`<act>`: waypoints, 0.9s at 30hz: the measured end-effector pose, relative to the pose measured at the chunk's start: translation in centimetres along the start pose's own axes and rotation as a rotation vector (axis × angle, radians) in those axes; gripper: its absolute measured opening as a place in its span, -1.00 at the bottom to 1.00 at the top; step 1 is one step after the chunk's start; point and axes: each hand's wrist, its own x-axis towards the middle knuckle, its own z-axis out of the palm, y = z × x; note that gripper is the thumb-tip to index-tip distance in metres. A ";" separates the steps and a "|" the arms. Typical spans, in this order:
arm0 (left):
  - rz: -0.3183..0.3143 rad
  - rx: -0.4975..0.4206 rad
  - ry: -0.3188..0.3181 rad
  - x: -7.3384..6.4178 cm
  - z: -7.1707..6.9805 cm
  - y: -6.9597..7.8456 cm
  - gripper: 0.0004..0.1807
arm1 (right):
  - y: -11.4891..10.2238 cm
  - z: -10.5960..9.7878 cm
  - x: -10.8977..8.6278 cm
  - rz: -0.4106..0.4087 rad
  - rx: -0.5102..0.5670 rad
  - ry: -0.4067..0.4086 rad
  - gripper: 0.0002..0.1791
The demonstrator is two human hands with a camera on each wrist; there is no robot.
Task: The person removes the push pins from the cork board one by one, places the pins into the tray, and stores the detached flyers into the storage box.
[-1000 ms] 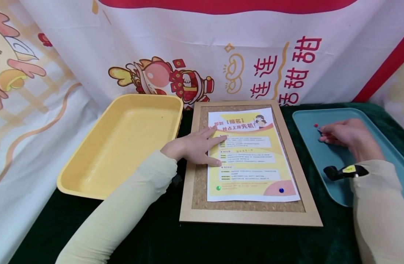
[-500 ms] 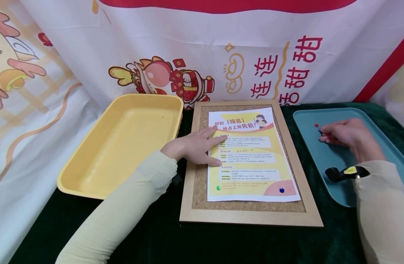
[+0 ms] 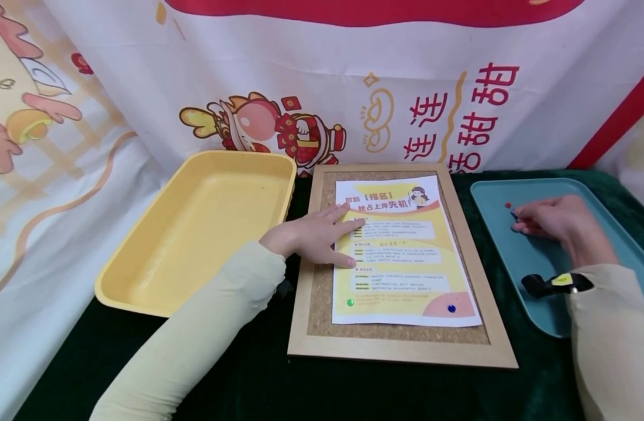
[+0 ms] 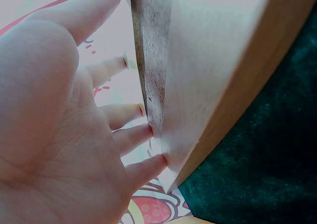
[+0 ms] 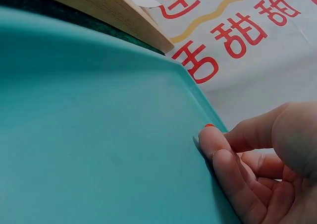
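Observation:
A yellow printed sheet (image 3: 395,275) lies on a cork board (image 3: 406,332) with a light wooden frame. Near its lower edge sit a green pushpin (image 3: 350,302) and a blue pushpin (image 3: 451,309). My left hand (image 3: 319,237) rests on the sheet's left side, fingers spread, reaching over the frame. Over the teal tray (image 3: 543,310), my right hand (image 3: 555,225) has thumb and fingers bent together, pinching a small dark-blue pushpin (image 3: 513,215) mostly hidden by the fingertips. Just beyond them on the tray is a red pushpin (image 3: 508,205), partly covered in the right wrist view.
A yellow plastic tray (image 3: 195,234) stands left of the board, its right side close to the left forearm. Dark green cloth (image 3: 237,380) covers the table. Behind everything hangs a white printed curtain (image 3: 300,58).
The right hand shifts only slightly, its fingertips drawing closer over the small blue pushpin. The left hand keeps its place on the sheet. The head view tilts a little.

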 end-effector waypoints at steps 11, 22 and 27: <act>-0.008 0.002 0.001 0.0 0.0 0.1 0.00 | 0.1 0.0 0.0 0.019 0.008 0.010 -0.26; 0.001 0.003 -0.010 0.2 0.0 0.2 0.00 | 0.2 0.1 0.0 0.013 -0.007 0.037 -0.24; -0.005 0.002 -0.006 0.3 0.1 0.1 0.00 | 0.3 0.3 -0.2 -0.014 -0.018 0.048 -0.24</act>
